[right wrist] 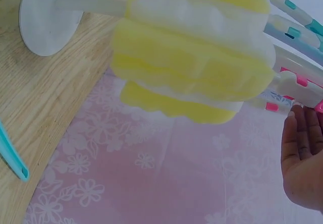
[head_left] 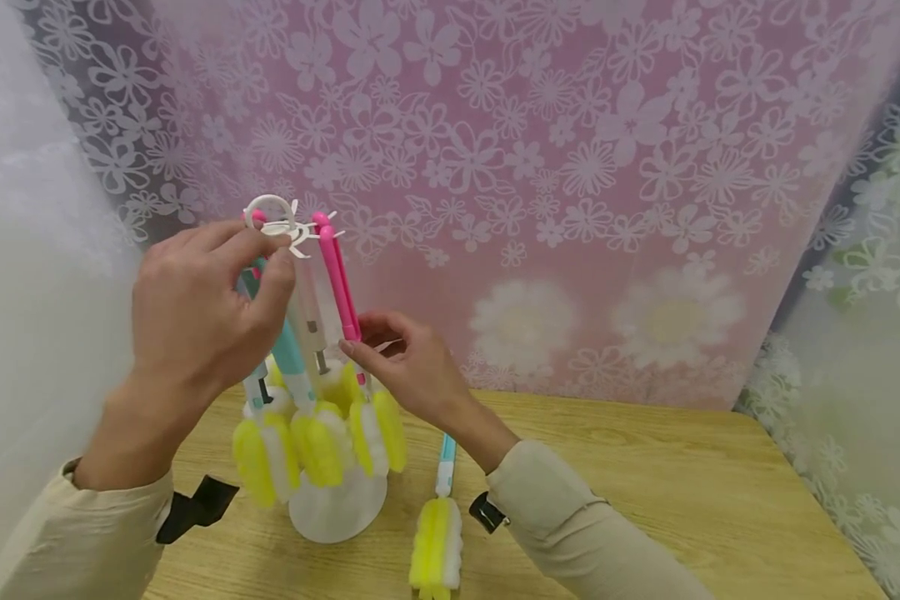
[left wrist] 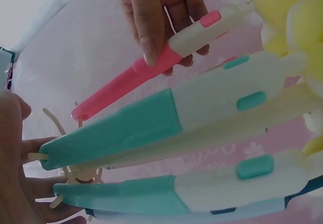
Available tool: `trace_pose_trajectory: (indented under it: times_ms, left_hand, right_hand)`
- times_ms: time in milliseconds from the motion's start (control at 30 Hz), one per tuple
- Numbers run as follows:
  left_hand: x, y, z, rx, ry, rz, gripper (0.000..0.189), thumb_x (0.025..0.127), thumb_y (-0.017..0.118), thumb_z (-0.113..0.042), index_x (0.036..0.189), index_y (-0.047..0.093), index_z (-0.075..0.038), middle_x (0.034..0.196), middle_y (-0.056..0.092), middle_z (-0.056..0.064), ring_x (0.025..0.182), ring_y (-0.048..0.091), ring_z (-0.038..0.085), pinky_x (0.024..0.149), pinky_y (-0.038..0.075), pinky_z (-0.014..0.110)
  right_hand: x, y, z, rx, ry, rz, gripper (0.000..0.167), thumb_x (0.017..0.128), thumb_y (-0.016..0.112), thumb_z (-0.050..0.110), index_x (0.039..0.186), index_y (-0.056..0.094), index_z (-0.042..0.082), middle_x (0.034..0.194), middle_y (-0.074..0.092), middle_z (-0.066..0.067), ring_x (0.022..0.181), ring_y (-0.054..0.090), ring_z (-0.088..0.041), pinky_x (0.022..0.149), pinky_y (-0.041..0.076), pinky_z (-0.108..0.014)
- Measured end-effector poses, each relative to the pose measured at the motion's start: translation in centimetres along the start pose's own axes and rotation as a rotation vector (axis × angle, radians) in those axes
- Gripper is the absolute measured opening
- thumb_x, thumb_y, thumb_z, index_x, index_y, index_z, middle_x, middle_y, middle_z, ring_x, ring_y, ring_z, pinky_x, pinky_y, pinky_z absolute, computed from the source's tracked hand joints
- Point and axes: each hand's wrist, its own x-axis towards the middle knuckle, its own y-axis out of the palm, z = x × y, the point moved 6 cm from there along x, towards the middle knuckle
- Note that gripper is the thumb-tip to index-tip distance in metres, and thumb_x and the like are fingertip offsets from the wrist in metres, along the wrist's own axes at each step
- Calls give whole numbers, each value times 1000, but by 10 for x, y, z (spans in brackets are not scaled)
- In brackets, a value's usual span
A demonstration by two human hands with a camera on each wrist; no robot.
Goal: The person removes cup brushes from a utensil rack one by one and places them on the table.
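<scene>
A white rack (head_left: 276,227) with a ring top and hooks stands at left of centre in the head view, on a round white base (head_left: 333,512). My left hand (head_left: 202,308) grips its top between thumb and fingers. Several brushes with yellow-and-white sponge heads hang around it, some with teal handles (left wrist: 116,128). My right hand (head_left: 416,367) holds a pink-handled sponge brush (head_left: 339,287), thumb in front and fingers behind, low on the pink part. In the left wrist view, that brush's upper end meets a hook. The rack's pole is mostly hidden by the brushes.
Another sponge brush (head_left: 437,542) with a teal handle lies on the wooden table (head_left: 645,500), to the right of the base. Behind the table hangs a pink flowered curtain (head_left: 495,167). Whitish curtain sheets are at both sides.
</scene>
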Motion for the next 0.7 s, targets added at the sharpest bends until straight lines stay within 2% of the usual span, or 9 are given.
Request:
trace_pose_trajectory:
  times_ms: [167,400,500,700]
  left_hand:
    - [-2,7,-2,22,-17,-61,46,88,54,-44,91,74,-3,94,70,15,86,62,38,77,44,54]
    - [-3,9,-3,2,-6,-105,40,85,67,-41,86,74,-2,89,69,17,79,62,37,72,44,52]
    - [-2,8,-4,10,-4,-113,38,84,67,-39,83,73,-1,86,69,17,77,62,37,71,44,52]
    - [1,5,-2,29,-45,-133,36,84,63,-36,79,73,-2,83,68,17,77,58,38,78,41,56]
  right_hand:
    - [-3,-4,0,2,-1,-26,26,89,67,20,111,64,6,95,66,2,80,62,-13,74,54,-29]
    - [-9,-21,2,34,-31,-107,22,88,69,17,105,63,5,90,66,-2,77,61,-14,73,55,-34]
    - [-13,-34,-1,35,-22,-154,21,88,69,16,104,64,5,90,66,-2,77,61,-16,72,54,-35]
    - [-23,-66,-17,57,59,-244,22,88,70,19,102,63,3,89,66,-8,78,62,-23,72,53,-32]
